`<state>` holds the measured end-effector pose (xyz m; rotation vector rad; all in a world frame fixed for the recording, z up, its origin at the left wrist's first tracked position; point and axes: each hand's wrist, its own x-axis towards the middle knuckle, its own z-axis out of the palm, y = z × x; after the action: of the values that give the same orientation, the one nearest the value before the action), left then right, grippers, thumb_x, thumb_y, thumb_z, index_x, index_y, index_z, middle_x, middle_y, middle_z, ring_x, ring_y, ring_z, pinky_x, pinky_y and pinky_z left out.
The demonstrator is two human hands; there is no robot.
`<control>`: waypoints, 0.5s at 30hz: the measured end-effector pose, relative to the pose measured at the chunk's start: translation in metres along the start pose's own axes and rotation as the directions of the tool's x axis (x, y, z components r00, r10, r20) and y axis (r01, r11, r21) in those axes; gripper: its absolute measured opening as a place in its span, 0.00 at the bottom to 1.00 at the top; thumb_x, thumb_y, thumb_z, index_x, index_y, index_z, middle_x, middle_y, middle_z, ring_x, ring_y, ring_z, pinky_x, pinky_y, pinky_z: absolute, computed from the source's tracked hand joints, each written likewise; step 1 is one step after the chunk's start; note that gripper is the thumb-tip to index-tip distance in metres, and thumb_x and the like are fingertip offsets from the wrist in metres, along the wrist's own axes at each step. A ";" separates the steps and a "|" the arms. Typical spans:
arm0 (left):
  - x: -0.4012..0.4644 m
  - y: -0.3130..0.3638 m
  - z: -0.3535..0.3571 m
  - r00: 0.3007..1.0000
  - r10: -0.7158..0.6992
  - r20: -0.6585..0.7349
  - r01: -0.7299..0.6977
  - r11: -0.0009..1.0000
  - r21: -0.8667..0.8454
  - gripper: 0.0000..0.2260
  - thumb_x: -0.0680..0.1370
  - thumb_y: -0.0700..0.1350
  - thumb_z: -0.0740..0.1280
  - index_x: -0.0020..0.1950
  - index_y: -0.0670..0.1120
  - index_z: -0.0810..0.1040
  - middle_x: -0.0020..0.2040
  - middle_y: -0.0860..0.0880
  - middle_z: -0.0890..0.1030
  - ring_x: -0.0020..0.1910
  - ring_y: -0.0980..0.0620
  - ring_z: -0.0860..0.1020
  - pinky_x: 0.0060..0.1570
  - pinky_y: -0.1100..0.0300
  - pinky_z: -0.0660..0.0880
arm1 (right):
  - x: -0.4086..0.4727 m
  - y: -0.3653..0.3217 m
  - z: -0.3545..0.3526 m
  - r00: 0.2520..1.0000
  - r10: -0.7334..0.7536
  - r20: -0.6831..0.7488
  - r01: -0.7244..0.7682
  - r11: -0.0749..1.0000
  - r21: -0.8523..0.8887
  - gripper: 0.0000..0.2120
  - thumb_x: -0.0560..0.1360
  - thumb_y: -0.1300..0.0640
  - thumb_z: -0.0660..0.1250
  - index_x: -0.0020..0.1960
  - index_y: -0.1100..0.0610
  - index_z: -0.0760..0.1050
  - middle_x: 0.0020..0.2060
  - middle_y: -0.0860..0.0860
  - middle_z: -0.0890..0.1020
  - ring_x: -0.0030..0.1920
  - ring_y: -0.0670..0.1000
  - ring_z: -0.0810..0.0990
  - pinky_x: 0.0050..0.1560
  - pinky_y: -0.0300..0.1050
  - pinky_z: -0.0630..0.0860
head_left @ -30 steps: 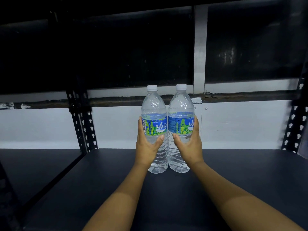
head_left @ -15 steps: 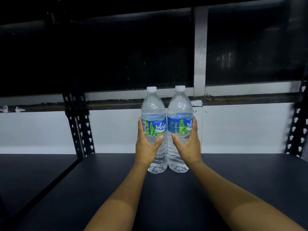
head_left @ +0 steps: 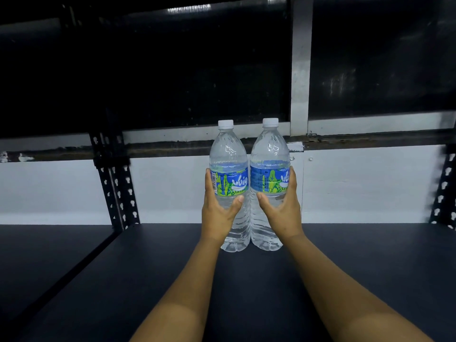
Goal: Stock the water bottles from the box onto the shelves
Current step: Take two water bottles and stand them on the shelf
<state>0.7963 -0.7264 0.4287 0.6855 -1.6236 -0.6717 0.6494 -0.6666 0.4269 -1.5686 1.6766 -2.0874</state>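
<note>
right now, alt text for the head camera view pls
Two hands each grip an upright clear water bottle, left hand on the left bottle, right hand on the right bottle, side by side on a dark shelf before a white wall.

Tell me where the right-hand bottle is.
Centre of the head view: the right bottle stands upright over the dark shelf, held by the right hand, against the left bottle.

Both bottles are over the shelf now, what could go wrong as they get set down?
The two clear plastic water bottles, left and right, touch side to side; releasing one unevenly could topple the other. Each hand, left and right, holds mid-body, so soft walls may slip. They sit mid-depth on the dark shelf board, possibly wasting rear space.
</note>
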 end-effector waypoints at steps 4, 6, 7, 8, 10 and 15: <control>0.000 -0.001 0.000 1.000 0.006 0.001 -0.006 1.000 -0.017 0.44 0.69 0.63 0.70 0.75 0.69 0.45 0.77 0.58 0.62 0.73 0.57 0.66 0.71 0.49 0.67 | 0.000 0.001 -0.001 1.000 0.001 0.020 -0.001 1.000 0.014 0.46 0.71 0.48 0.74 0.77 0.40 0.46 0.72 0.43 0.68 0.67 0.43 0.72 0.67 0.44 0.70; -0.001 0.000 0.000 1.000 0.006 -0.002 -0.006 1.000 -0.024 0.43 0.69 0.63 0.71 0.74 0.71 0.45 0.77 0.58 0.63 0.73 0.57 0.66 0.71 0.50 0.68 | 0.001 0.001 -0.002 0.999 -0.003 0.035 0.003 1.000 0.013 0.46 0.71 0.48 0.74 0.77 0.40 0.45 0.72 0.43 0.68 0.68 0.43 0.72 0.68 0.46 0.69; -0.001 0.000 0.000 1.000 0.007 -0.003 -0.007 1.000 -0.023 0.43 0.70 0.62 0.71 0.74 0.72 0.45 0.77 0.58 0.62 0.73 0.57 0.66 0.71 0.50 0.68 | 0.001 0.001 -0.003 0.999 -0.005 0.044 0.004 1.000 0.014 0.46 0.71 0.48 0.74 0.77 0.40 0.45 0.72 0.42 0.68 0.68 0.43 0.72 0.68 0.47 0.69; -0.001 0.000 0.000 1.000 0.008 -0.003 -0.008 1.000 -0.022 0.43 0.71 0.61 0.72 0.74 0.72 0.45 0.77 0.58 0.62 0.73 0.57 0.66 0.71 0.50 0.68 | 0.002 0.001 -0.003 0.999 -0.006 0.052 0.005 1.000 0.018 0.46 0.72 0.48 0.74 0.77 0.40 0.46 0.72 0.42 0.68 0.68 0.43 0.72 0.69 0.48 0.70; 0.000 -0.001 0.001 1.000 0.003 -0.001 -0.003 1.000 -0.026 0.43 0.71 0.59 0.72 0.75 0.70 0.46 0.77 0.58 0.62 0.73 0.57 0.66 0.71 0.50 0.68 | 0.003 0.001 -0.005 0.997 -0.006 0.073 0.004 1.000 0.024 0.45 0.71 0.48 0.74 0.77 0.40 0.47 0.71 0.42 0.69 0.67 0.43 0.72 0.69 0.50 0.70; 0.002 -0.003 0.000 0.999 -0.006 0.031 0.007 0.999 -0.044 0.44 0.71 0.60 0.73 0.76 0.67 0.45 0.76 0.60 0.62 0.73 0.61 0.64 0.70 0.57 0.65 | 0.007 -0.002 -0.010 0.991 0.005 0.137 -0.011 0.999 0.040 0.42 0.71 0.45 0.74 0.75 0.41 0.51 0.69 0.43 0.70 0.67 0.43 0.72 0.69 0.49 0.69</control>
<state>0.7962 -0.7304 0.4279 0.6513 -1.6309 -0.7243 0.6396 -0.6625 0.4337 -1.6488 1.5834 -1.9478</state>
